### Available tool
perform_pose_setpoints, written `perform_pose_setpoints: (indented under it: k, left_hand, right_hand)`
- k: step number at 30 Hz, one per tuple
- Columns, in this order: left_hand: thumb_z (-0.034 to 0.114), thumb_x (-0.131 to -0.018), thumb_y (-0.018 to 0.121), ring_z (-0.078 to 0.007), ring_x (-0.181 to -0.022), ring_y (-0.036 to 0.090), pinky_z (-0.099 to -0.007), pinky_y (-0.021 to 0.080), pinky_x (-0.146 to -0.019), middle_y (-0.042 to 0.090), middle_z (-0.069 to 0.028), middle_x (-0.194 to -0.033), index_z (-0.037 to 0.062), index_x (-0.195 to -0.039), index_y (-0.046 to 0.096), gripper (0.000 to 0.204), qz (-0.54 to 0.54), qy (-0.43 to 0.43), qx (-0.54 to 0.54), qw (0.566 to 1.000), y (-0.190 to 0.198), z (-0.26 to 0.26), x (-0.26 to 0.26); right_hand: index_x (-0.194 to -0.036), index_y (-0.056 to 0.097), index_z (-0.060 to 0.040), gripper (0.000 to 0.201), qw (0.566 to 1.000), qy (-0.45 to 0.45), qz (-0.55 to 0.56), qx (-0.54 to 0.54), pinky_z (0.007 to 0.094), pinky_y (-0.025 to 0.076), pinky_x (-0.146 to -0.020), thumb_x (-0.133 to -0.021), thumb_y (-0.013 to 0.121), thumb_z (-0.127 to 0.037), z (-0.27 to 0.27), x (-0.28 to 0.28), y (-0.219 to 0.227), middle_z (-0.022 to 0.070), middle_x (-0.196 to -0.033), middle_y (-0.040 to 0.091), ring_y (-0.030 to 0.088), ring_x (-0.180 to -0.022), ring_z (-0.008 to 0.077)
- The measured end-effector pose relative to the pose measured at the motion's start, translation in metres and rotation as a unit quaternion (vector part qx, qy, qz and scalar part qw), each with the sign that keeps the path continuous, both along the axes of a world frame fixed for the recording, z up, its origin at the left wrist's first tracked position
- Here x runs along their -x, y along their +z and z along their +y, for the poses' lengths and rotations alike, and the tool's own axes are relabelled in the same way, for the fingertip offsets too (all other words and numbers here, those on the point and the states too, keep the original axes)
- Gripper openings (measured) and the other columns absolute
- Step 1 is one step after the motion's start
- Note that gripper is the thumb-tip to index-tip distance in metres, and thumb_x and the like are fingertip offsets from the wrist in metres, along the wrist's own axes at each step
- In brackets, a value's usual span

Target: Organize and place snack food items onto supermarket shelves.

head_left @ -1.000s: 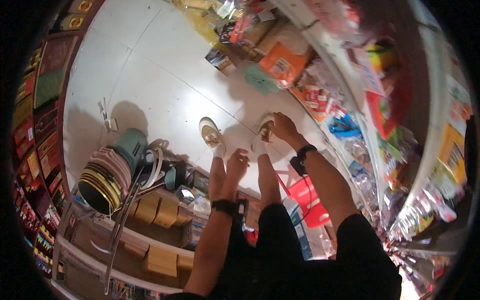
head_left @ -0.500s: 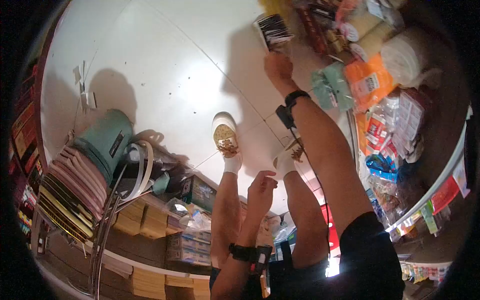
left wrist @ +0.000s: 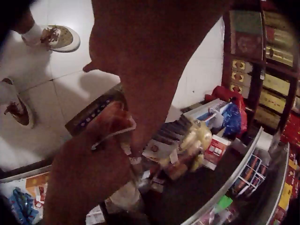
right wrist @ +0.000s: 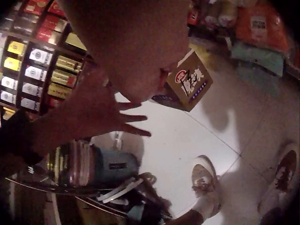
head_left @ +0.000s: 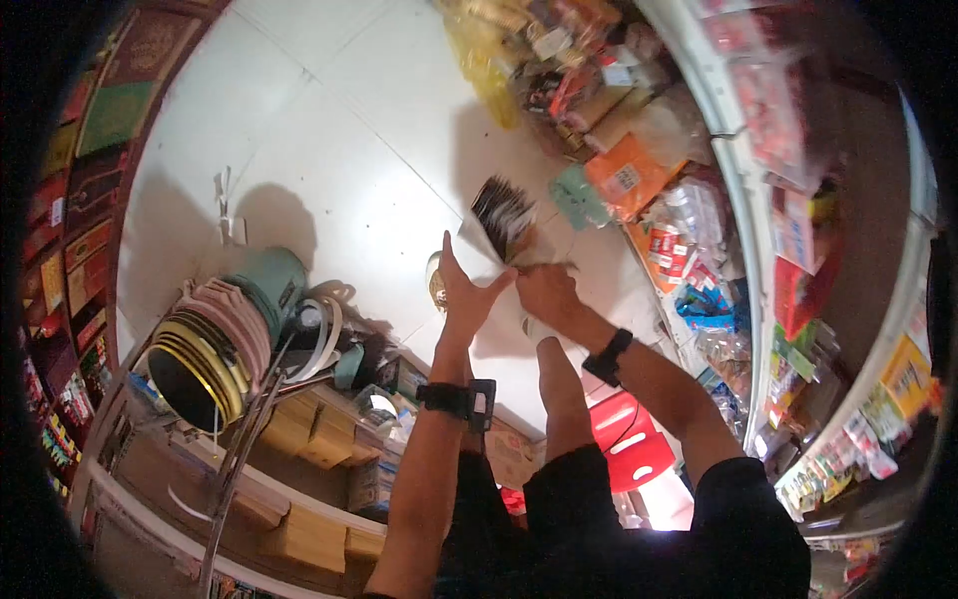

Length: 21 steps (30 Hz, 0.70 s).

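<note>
The pale floor (head_left: 369,140) is edged by crowded shelves (head_left: 746,205). Above it, near the orange packet (head_left: 624,178) at its right edge, a brown printed box (head_left: 498,222) is gripped by the right hand (head_left: 549,298). Close by, the left hand (head_left: 467,299) is held wide, fingers and thumb spread.

The pale tiled floor (head_left: 359,130) bears two shoes (right wrist: 205,180) and a green packet (head_left: 579,196) just beside an orange packet (head_left: 629,178); a low shelf (head_left: 309,486) holds brown stacks (head_left: 307,537).
</note>
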State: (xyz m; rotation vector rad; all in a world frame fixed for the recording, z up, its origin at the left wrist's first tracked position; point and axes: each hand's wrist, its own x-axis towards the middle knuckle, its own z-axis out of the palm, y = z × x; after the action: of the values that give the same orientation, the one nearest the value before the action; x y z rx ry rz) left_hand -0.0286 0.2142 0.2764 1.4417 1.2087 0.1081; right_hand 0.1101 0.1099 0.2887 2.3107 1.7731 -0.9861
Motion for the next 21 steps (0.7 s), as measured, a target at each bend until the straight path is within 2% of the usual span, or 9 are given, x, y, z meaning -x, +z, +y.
perform_pose_setpoints:
  k: [1,2,5,8,10,13,15,18,21]
  left_hand:
    - [0.037,-0.069,0.097,-0.0417,-0.147,0.028,-0.0496,0.022,-0.124,0.025,-0.0284,-0.160,-0.0058,-0.160,0.011,0.133,-0.040,-0.004,0.007,0.999,0.016,0.002,-0.004]
    - [0.024,-0.072,0.095,-0.0384,-0.144,0.035,-0.0496,0.036,-0.117,0.027,-0.0246,-0.158,-0.0013,-0.161,0.013,0.123,-0.092,-0.003,-0.052,0.994,0.002,-0.005,0.000]
    - [-0.005,-0.075,0.078,-0.0276,-0.136,0.046,-0.0419,0.057,-0.095,0.035,-0.0178,-0.150,0.0138,-0.160,0.017,0.106,-0.258,0.152,0.135,0.945,0.063,0.003,-0.024]
    - [-0.008,-0.072,0.075,-0.0276,-0.134,0.048,-0.0434,0.055,-0.097,0.044,-0.0163,-0.145,0.0157,-0.160,0.018,0.107,-0.219,0.089,0.198,0.951,0.192,0.053,-0.053]
    - [-0.011,-0.069,0.070,-0.0258,-0.131,0.051,-0.0381,0.051,-0.103,0.051,-0.0112,-0.140,0.0162,-0.160,0.018,0.108,-0.310,0.070,0.218,0.923,0.203,0.069,-0.054]
    - [-0.008,-0.071,0.072,-0.0250,-0.138,0.047,-0.0365,0.047,-0.107,0.049,-0.0099,-0.145,0.0156,-0.161,0.018,0.108,-0.287,0.005,0.211,0.935,0.230,0.082,-0.063]
    - [-0.002,-0.069,0.080,-0.0246,-0.144,0.041,-0.0376,0.044,-0.112,0.045,-0.0114,-0.151,0.0162,-0.165,0.011,0.119,-0.294,-0.047,0.287,0.911,0.259,0.091,-0.071]
    - [0.004,-0.065,0.088,-0.0258,-0.144,0.043,-0.0403,0.042,-0.115,0.043,-0.0111,-0.153,0.0185,-0.167,-0.001,0.136,-0.378,-0.103,0.186,0.901,0.262,0.073,-0.088]
    - [0.007,-0.061,0.092,-0.0297,-0.138,0.051,-0.0447,0.043,-0.116,0.042,-0.0127,-0.155,0.0203,-0.166,-0.007,0.145,-0.386,-0.013,0.237,0.892,0.263,0.051,-0.101]
  right_hand:
    - [-0.091,0.071,-0.0034,0.014,1.000,-0.005,-0.007,-0.007,0.0469,0.057,-0.057,-0.083,0.064,-0.012,-0.001,0.004,0.036,0.0140,-0.074,0.071,0.070,-0.063,0.0326]
    - [-0.097,0.071,-0.0038,0.017,0.999,-0.011,0.013,-0.043,0.0476,0.057,-0.058,-0.084,0.063,-0.012,-0.001,0.006,0.066,0.0137,-0.074,0.071,0.071,-0.063,0.0324]
    - [-0.102,0.070,-0.0048,0.019,0.994,-0.035,0.013,-0.106,0.0482,0.058,-0.059,-0.087,0.061,-0.012,0.007,0.009,0.144,0.0140,-0.079,0.072,0.072,-0.066,0.0319]
    - [-0.103,0.070,-0.0062,0.019,0.982,-0.085,0.042,-0.165,0.0479,0.059,-0.066,-0.090,0.063,-0.017,0.011,-0.011,0.219,0.0137,-0.093,0.073,0.073,-0.079,0.0320]
    - [-0.105,0.069,-0.0074,0.022,0.909,-0.244,0.075,-0.330,0.0479,0.058,-0.077,-0.094,0.062,-0.025,0.014,-0.033,0.259,0.0120,-0.096,0.072,0.072,-0.087,0.0352]
    - [-0.129,0.064,-0.0070,0.043,0.892,-0.302,0.084,-0.327,0.0473,0.053,-0.093,-0.100,0.059,-0.039,0.012,-0.061,0.277,0.0152,-0.115,0.069,0.068,-0.107,0.0329]
    - [-0.151,0.045,-0.0033,0.065,0.761,-0.429,0.320,-0.367,0.0426,0.042,-0.111,-0.106,0.047,-0.051,0.030,-0.081,0.275,0.0173,-0.146,0.053,0.053,-0.133,0.0289]
    - [-0.157,0.037,-0.0047,0.074,0.721,-0.460,0.417,-0.309,0.0391,0.026,-0.120,-0.107,0.033,-0.060,0.046,-0.080,0.263,0.0135,-0.157,0.040,0.036,-0.146,0.0268]
    - [-0.159,0.033,-0.0062,0.078,0.670,-0.492,0.477,-0.284,0.0378,0.018,-0.125,-0.108,0.026,-0.065,0.050,-0.065,0.259,0.0119,-0.162,0.034,0.028,-0.152,0.0256]
